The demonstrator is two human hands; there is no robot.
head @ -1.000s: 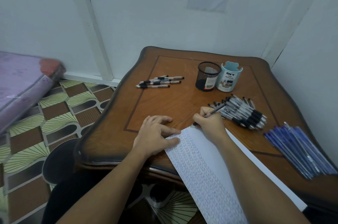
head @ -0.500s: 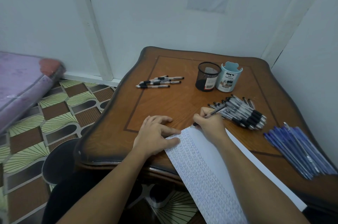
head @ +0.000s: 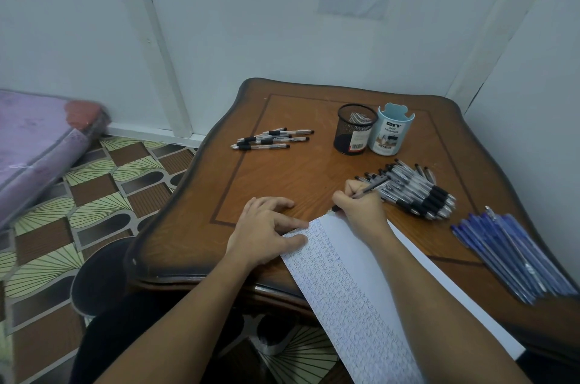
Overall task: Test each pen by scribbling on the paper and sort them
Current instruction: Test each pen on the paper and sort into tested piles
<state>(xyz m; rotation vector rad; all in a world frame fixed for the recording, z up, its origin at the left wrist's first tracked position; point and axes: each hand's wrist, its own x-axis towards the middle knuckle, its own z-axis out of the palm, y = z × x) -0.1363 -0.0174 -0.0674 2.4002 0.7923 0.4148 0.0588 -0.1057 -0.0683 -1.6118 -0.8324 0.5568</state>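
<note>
Two pen holders [head: 375, 129], three pen piles [head: 414, 190].

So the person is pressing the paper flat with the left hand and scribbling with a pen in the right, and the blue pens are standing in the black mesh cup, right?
Not quite. In the head view the blue pens lie in a pile on the table at the right, not in the black mesh cup. The rest holds: the left hand presses the paper and the right hand scribbles with a pen.

Two holders on the table: one black mesh cup [head: 356, 129], one pale blue organizer [head: 390, 129]. Three pen groups: about five far left [head: 271, 139], a black-grip heap [head: 414, 190] and blue pile [head: 514, 258] (too tangled to count). One paper [head: 348, 283], one pen in hand [head: 365, 190].
</note>
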